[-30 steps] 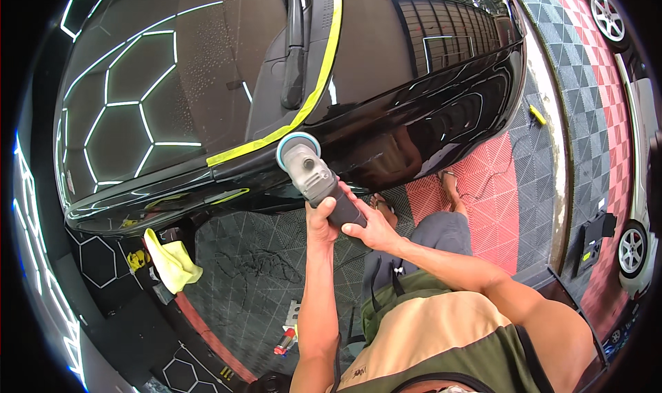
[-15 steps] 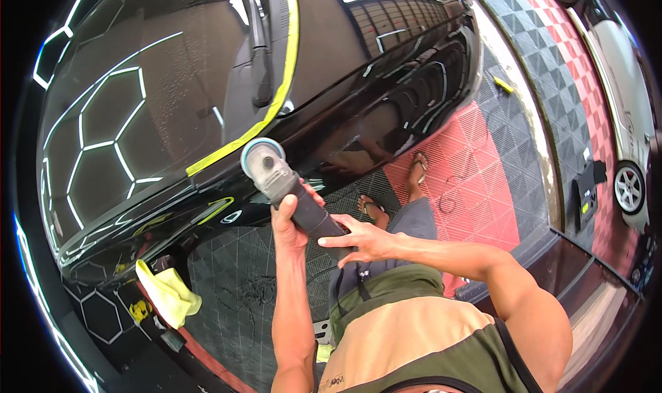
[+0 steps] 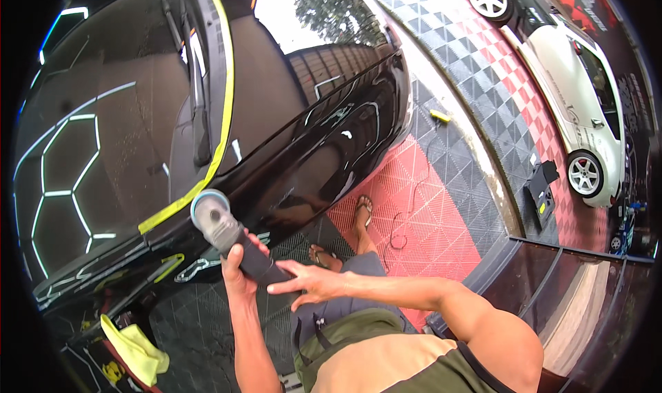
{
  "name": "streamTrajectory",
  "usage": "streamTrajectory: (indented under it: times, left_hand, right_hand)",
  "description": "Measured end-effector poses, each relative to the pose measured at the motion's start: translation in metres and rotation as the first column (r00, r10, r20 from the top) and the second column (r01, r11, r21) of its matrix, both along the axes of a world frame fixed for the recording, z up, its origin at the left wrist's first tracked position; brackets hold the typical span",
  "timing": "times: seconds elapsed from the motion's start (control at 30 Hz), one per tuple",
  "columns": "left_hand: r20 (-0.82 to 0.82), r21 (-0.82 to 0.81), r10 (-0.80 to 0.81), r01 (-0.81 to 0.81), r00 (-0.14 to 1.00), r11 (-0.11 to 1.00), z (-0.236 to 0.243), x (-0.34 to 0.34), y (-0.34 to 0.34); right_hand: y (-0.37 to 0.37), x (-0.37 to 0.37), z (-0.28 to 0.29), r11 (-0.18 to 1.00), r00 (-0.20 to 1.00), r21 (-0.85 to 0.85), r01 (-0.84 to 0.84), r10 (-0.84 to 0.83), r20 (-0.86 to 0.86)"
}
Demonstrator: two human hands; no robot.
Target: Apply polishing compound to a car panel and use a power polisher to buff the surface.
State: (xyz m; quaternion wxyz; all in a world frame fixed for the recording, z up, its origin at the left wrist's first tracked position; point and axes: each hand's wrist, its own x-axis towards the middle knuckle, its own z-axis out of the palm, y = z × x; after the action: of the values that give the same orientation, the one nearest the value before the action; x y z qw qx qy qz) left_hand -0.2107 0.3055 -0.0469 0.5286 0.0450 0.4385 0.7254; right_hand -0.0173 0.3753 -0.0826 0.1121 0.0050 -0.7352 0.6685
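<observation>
Black car (image 3: 296,186) filled most of the left and centre, windshield at left, glossy hood toward the top with tree and sky reflected in it; floor (image 3: 431,217) was interlocking tile, red under the sandalled feet, grey around, checkered farther right; white car (image 3: 583,106) stood at right, well apart, white multi-spoke wheels showing; yellow tape (image 3: 225,110) ran in a curve along the hood edge beside the windshield base, wiper (image 3: 198,106) just inside it; yellow cloth (image 3: 134,348) hung at lower left, near the car's side; black case (image 3: 541,194) sat on the floor near the white car; polisher (image 3: 234,241), grey head and black barrel, was over the near side of the black car, just below the tape; left hand (image 3: 239,274) was wrapped round the barrel, thumb on one side, fingers on the other; right hand (image 3: 312,282) was at the barrel's tail, fingers spread against it, couldn't tell how firmly; small yellow object (image 3: 440,115) lay on the grey tile; polisher's blue-edged pad (image 3: 201,205) faced the bodywork, contact couldn't be told.
</observation>
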Motion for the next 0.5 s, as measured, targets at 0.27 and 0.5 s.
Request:
streamTrajectory:
  times: [0.27, 0.5]
  left_hand:
    - [-0.108, -0.105, -0.114, 0.103, 0.988, 0.989, 0.002, 0.014, 0.035]
    - [-0.191, -0.267, -0.371, 0.315, 0.909, 0.911, -0.015, 0.046, 0.107]
  right_hand:
    - [0.002, -0.02, -0.016, 0.832, 0.885, -0.406, 0.379, -0.198, 0.421]
    - [0.022, -0.009, -0.038, 0.431, 0.825, -0.717, 0.548, -0.424, 0.375]
